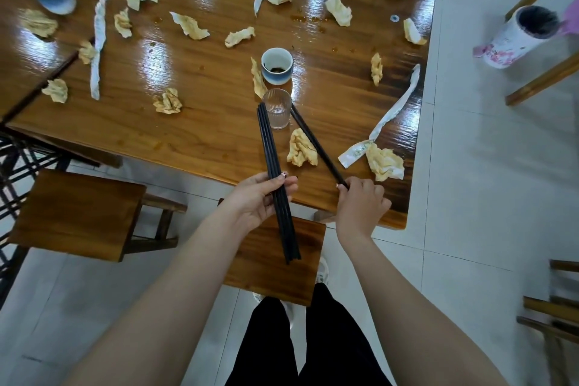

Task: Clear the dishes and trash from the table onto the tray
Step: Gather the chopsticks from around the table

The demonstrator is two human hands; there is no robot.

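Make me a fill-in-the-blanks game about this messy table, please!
1. The left hand holds several black ____.
2. The right hand pinches one more, whose far tip is beside the clear ____.
3. Just behind that stands a blue and white ____.

Missing words: chopsticks, glass, cup.

A: What colour is the table [203,135]?
B: Warm brown, streaked with darker grain. The chopsticks [272,147] are black.
A: And the cup [277,67]?
B: White inside, blue fading to white outside. The glass [277,108] is clear, with vertical ribs.
A: The paper?
B: The napkin [301,149] is yellowish cream, and the paper sleeve [393,113] is white with green print at one end.
A: The canister [520,36]?
B: White with pink flowers.
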